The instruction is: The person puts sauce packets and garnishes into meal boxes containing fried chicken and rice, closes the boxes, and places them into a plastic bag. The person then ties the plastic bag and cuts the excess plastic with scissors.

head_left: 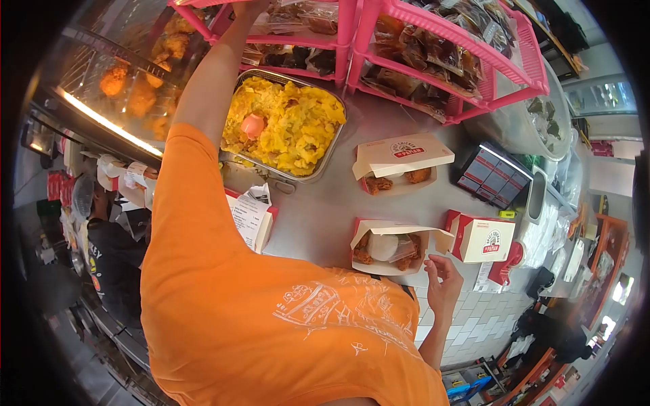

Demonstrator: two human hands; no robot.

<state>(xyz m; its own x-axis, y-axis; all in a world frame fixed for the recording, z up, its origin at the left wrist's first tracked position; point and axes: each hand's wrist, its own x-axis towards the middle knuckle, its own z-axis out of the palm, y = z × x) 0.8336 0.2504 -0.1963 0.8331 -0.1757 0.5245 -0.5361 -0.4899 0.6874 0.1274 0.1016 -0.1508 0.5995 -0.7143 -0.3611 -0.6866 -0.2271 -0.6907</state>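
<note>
My left hand (250,7) reaches up into the pink rack (344,47) at the top edge; its fingers are out of sight. Beside the lid flap of an open box (365,265), my right hand (443,277) is loosely curled with its fingers apart and nothing visible in it. This box holds fried chicken (408,260) and a round whitish item (383,247). Behind it stands a second box (406,152), its lid partly raised over fried pieces. A shut box (484,238) is to the right. The rack holds packets of dark sauce (433,40).
A metal tray (336,145) of yellow food with a pink item in it sits left of centre. A tablet (493,174) and a large clear tub (548,122) are at the right. A receipt (252,213) lies on a box near my body. At far left is another person (112,250).
</note>
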